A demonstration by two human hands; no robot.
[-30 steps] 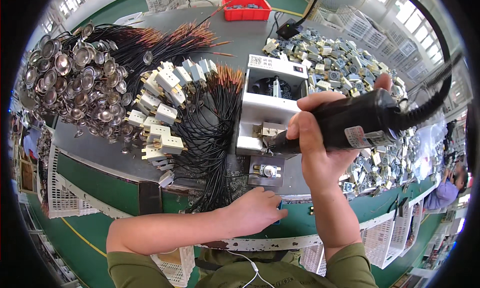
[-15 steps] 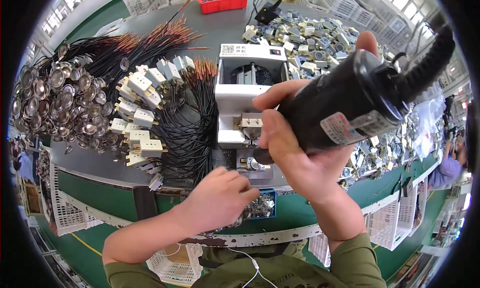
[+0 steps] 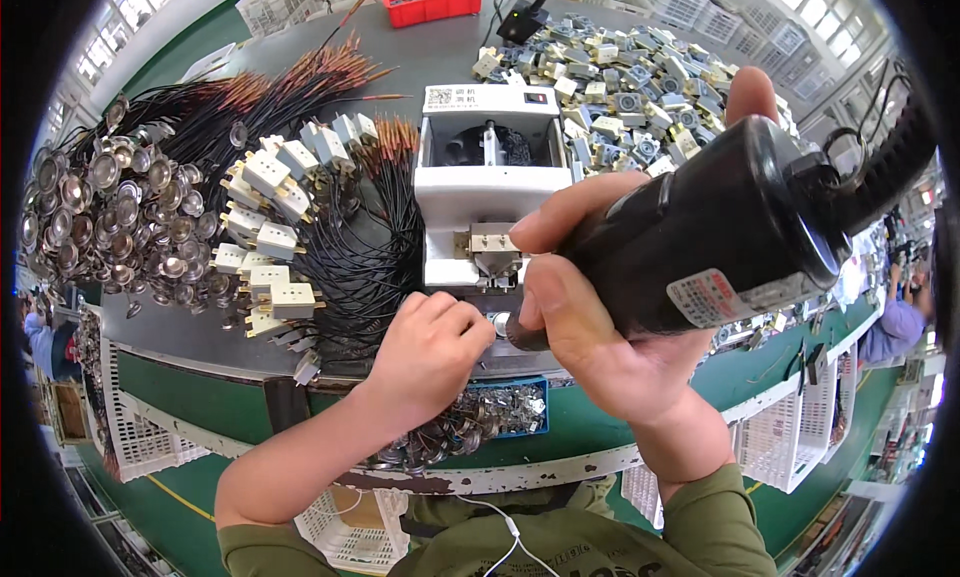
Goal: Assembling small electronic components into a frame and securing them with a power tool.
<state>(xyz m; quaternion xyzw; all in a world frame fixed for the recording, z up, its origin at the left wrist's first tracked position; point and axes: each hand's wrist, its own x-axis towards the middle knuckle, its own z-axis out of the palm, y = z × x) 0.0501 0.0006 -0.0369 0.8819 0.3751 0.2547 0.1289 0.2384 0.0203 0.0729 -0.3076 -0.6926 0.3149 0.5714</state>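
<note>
My right hand (image 3: 625, 352) is wrapped around a thick black electric screwdriver (image 3: 690, 227), whose cable leaves its rear at the right. The driver's nose points left, over a small silvery part (image 3: 499, 323) at the front of a white bench machine (image 3: 492, 182). Close to that part, my left hand (image 3: 428, 349) has curled, closed fingers; whatever they hold is hidden. A metal block (image 3: 494, 245) sits on the machine's front. Left of it lie black wires (image 3: 350, 267) with copper-coloured ends and white-and-grey rectangular blocks with pins (image 3: 293, 299).
Round metal caps (image 3: 125, 212) are heaped at the far left. Small grey and white parts (image 3: 640, 87) cover the right of the table. A blue tray (image 3: 520, 409) of small metal pieces is at the front edge. A red bin (image 3: 430, 5) stands at the back.
My left hand has moved forward, up to the silvery part before the machine. The screwdriver in my right hand has shifted slightly right and down in view.
</note>
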